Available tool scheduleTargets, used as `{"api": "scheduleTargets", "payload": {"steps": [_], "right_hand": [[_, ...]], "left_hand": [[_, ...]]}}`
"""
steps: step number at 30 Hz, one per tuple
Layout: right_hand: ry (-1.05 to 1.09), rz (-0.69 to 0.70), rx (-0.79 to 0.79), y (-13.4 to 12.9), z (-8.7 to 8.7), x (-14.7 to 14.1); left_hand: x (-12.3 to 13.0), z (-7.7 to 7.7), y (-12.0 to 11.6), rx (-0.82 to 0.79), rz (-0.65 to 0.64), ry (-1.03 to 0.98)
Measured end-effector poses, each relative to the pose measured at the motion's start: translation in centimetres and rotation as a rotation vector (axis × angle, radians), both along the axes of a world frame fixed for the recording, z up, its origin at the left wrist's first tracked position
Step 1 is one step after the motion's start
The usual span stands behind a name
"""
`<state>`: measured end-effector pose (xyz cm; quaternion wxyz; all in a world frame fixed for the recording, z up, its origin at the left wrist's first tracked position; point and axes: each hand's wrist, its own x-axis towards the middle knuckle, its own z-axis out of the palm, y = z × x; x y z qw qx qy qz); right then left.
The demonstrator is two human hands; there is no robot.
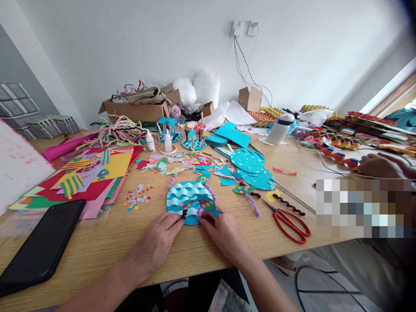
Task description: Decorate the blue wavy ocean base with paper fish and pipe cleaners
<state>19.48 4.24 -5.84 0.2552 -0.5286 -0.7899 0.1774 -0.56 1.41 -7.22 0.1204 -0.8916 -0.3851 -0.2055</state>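
A round blue paper disc (173, 190) with pale wavy strips lies at the table's front edge. My left hand (159, 234) is at its lower left, fingertips pinched at a dark brown twisted pipe cleaner (184, 214) below a small paper fish. On the lower right, my right hand (222, 232) pinches a purple twisted pipe cleaner (199, 213) beneath a blue spotted paper fish (208, 204). More purple pipe cleaners stand at the disc's far left and right edges. My fingers partly hide the lower ends of the held stems.
Red-handled scissors (290, 223) and a paper fish on a stem (245, 190) lie to the right. A black phone (42, 245) and coloured paper sheets (123, 167) are on the left. Glue bottles (168, 142) stand behind paper scraps. Another person's hands (381, 164) are at far right.
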Motion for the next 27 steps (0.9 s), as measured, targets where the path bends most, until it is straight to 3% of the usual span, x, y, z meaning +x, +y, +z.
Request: {"api": "scheduleTargets", "payload": {"steps": [10, 17, 23, 27], "right_hand": [[0.039, -0.026, -0.006, -0.2, 0.0, 0.5], [-0.075, 0.008, 0.012, -1.4, 0.5, 0.8], [-0.015, 0.126, -0.003, -3.9, 0.5, -0.9], [-0.112, 0.106, 0.033, -4.1, 0.2, -2.2]], "left_hand": [[0.1, -0.2, 0.0, -0.044, 0.022, 0.024], [-0.1, -0.9, 0.0, -0.109, 0.067, -0.092], [0.0, -0.6, -0.1, -0.168, 0.064, -0.2], [0.0, -0.1, -0.1, -0.203, 0.061, -0.22]]}}
